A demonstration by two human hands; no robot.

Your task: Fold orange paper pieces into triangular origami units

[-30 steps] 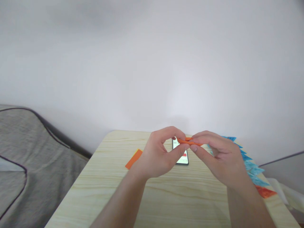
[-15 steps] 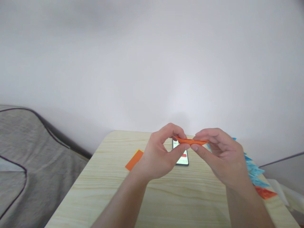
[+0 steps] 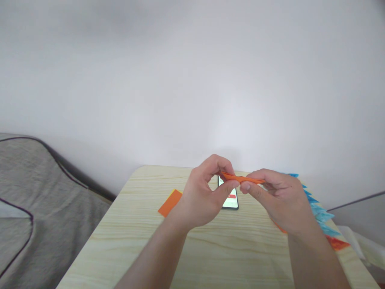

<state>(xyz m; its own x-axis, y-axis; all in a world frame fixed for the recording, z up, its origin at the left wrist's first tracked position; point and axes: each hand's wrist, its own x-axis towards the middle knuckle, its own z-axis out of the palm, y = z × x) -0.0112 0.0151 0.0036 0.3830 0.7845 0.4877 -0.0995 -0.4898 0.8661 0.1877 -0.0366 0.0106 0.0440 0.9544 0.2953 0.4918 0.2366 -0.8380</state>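
A narrow piece of folded orange paper (image 3: pixel 240 178) is held above the table, seen nearly edge-on. My left hand (image 3: pixel 207 192) pinches its left part between thumb and fingers. On the other side my right hand (image 3: pixel 278 196) grips the right part, thumb below and fingers along the top. The two thumbs almost meet under the middle of the paper. Behind my hands a phone (image 3: pixel 231 202) lies on the table with its screen lit, partly covered. Orange paper sheets (image 3: pixel 170 203) rest left of my left wrist.
Several folded blue paper pieces (image 3: pixel 323 214) line the right side of the wood-grain table (image 3: pixel 234 257), with a red-orange one (image 3: pixel 337 243) nearest me. A bit of orange (image 3: pixel 279 226) peeks out under my right hand. Grey fabric (image 3: pixel 54 216) is at left; a white wall (image 3: pixel 192 80) stands behind.
My right hand has turned lower, its fingers flattening against the orange paper. More of the blue pieces and an orange bit beneath that hand now show. The left hand has barely moved.
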